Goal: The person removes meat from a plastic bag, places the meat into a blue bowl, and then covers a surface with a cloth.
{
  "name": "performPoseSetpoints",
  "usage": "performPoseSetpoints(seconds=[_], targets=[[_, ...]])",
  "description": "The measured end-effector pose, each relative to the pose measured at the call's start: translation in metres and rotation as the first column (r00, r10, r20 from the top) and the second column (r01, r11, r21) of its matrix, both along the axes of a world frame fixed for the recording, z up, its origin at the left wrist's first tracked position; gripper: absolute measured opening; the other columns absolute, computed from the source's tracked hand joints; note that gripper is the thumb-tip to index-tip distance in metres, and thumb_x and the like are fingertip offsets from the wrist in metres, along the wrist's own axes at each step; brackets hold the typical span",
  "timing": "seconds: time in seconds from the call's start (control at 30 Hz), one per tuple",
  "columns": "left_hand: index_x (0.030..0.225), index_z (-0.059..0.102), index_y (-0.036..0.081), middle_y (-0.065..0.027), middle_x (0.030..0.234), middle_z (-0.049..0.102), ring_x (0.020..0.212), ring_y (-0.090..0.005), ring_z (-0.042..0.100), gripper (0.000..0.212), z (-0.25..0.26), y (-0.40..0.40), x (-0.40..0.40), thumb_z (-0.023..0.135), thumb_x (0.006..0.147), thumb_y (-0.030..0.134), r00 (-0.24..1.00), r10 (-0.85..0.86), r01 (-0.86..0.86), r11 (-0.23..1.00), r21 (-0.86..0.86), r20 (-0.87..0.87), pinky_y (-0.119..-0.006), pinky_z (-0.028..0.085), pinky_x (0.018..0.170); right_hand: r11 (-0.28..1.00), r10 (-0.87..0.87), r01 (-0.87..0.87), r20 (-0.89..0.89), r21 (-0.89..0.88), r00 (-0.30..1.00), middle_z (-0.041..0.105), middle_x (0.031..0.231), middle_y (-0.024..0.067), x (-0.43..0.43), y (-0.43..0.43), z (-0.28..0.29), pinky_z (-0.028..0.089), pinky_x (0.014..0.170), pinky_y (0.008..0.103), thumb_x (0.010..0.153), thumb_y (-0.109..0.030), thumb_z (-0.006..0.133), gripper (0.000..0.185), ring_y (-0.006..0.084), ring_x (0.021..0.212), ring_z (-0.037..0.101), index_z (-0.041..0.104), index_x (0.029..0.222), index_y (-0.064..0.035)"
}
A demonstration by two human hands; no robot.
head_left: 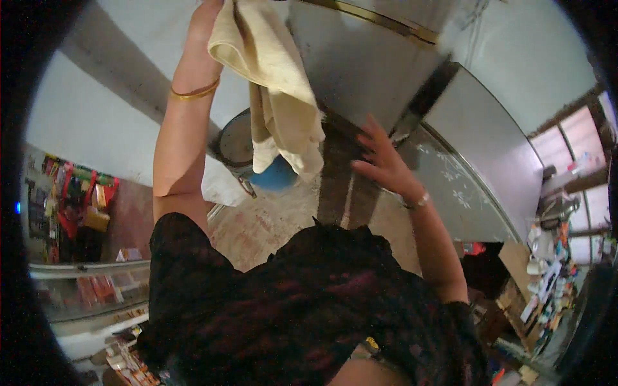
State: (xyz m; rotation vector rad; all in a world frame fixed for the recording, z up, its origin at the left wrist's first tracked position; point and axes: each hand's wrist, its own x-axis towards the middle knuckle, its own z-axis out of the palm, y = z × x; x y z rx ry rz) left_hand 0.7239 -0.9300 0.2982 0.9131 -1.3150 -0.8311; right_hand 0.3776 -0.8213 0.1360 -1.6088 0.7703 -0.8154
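A cream-coloured cloth (282,91) hangs down in loose folds from my left hand (205,24), which is raised at the top of the view. The fingers of that hand are partly hidden by the cloth and the picture's edge. To the right of the cloth and apart from it, my right hand (384,161) is in mid-air with its fingers spread, slightly blurred and holding nothing. Behind the hands stand a large grey panel (357,62) with a gold-coloured strip along its top and a grey panel with a white leaf pattern (449,178).
Below the cloth are a round-topped container (236,140) and a blue object (274,176), partly covered. Packed goods (87,202) and a glass-fronted case (91,292) line the left. Cups and small items crowd a surface (545,275) at right. Bare floor (256,231) shows in front.
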Motion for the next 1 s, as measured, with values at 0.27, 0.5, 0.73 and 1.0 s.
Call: performPoseSetpoints(seconds=[0.27,0.5,0.73,1.0], targets=[[0.097,0.052,-0.001,-0.0110,0.092,0.058,0.082,-0.0218,0.056,0.021,-0.003,0.012,-0.162,0.042,0.088,0.016,0.888,-0.201,0.333,0.902,0.276,-0.413,-0.034,0.047,0.076,0.824,-0.310,0.414,0.305,-0.386,0.901,0.050,0.114,0.0077,-0.003,-0.034,0.028,0.038,0.089,0.0323,0.078,-0.015,0.060,0.048,0.0182,0.105,0.046,0.040,0.119,-0.0027],[0.103,0.050,-0.004,-0.0132,0.101,0.056,0.091,-0.0239,0.055,0.028,-0.032,0.015,-0.201,0.040,0.089,0.018,0.897,-0.438,0.439,0.874,0.211,-0.052,-0.036,0.045,0.083,0.659,-0.708,0.700,0.089,-0.274,0.701,0.060,0.092,0.0142,-0.071,0.000,0.136,0.044,0.073,0.0313,0.087,-0.034,0.040,0.041,0.0229,0.080,0.057,0.053,0.104,0.0013],[0.103,0.051,0.005,-0.0078,0.098,0.055,0.093,-0.0198,0.053,0.036,-0.063,0.079,-0.267,0.047,0.084,0.035,0.645,-0.555,0.710,0.690,0.143,-0.524,-0.036,0.044,0.079,0.834,-0.550,0.534,0.301,0.142,0.779,0.055,0.099,0.0132,-0.117,0.020,0.191,0.049,0.073,0.0314,0.092,-0.029,0.035,0.039,0.0213,0.086,0.057,0.044,0.111,0.0032],[0.128,0.020,0.000,-0.0187,0.118,0.041,0.106,-0.0290,0.044,0.072,-0.125,0.139,-0.366,0.062,0.073,0.020,0.837,-0.544,0.545,0.838,-0.011,0.057,-0.035,0.037,0.086,0.758,-0.653,0.565,0.378,0.327,0.657,0.055,0.094,0.0104,-0.129,0.042,0.187,0.048,0.079,0.0328,0.091,-0.023,0.034,0.034,0.0199,0.085,0.056,0.042,0.111,0.0034]])
